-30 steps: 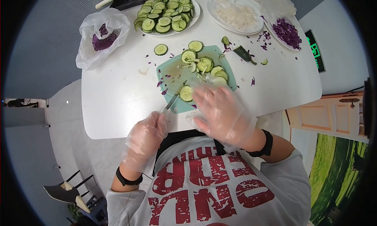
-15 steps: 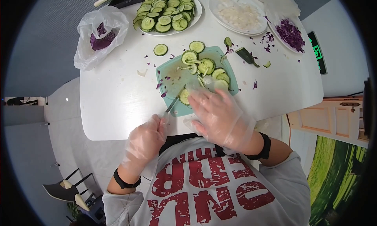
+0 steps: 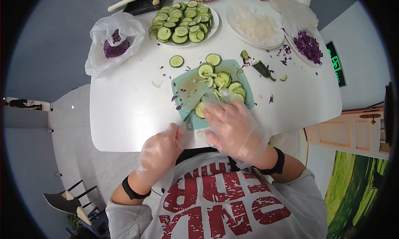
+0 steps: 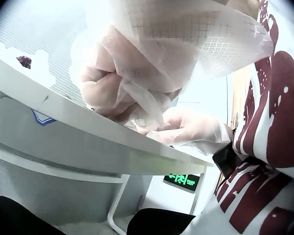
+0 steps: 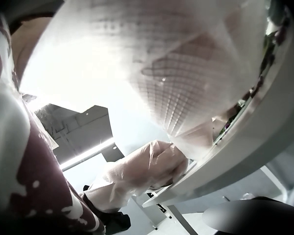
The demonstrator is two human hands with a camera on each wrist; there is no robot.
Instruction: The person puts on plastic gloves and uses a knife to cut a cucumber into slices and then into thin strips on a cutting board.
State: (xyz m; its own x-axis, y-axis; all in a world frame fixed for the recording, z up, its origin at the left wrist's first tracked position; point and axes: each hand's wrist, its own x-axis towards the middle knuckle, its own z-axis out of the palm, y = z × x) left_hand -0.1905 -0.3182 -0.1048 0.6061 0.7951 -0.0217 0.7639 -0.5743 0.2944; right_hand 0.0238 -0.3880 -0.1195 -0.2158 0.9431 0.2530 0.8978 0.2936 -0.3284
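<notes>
My left hand (image 3: pixel 161 151), in a clear plastic glove, grips the handle of a knife (image 3: pixel 192 112) at the near edge of a green cutting board (image 3: pixel 181 90). The knife's blade points away from me over the board, beside a cucumber slice (image 3: pixel 200 110). Also gloved, my right hand (image 3: pixel 235 131) lies over the board's near right part, its fingers stretched forward and the thumb apart. Its fingertips rest close by the blade and partly cover that slice and some cut strips. More cucumber slices (image 3: pixel 223 79) lie beyond. In the wrist views, gloves hide the knife.
Behind the board stand a plate of cucumber slices (image 3: pixel 183 27), a plate of white pieces (image 3: pixel 255 27) and shredded purple cabbage (image 3: pixel 307 48). A plastic bag (image 3: pixel 97 52) holds cabbage at left. A cucumber end (image 3: pixel 262 68) and purple scraps lie on the white table (image 3: pixel 124 114).
The head view has shifted, so the table's things sit lower in it. The left hand still grips the knife, and the right hand stays over the cucumber with little movement.
</notes>
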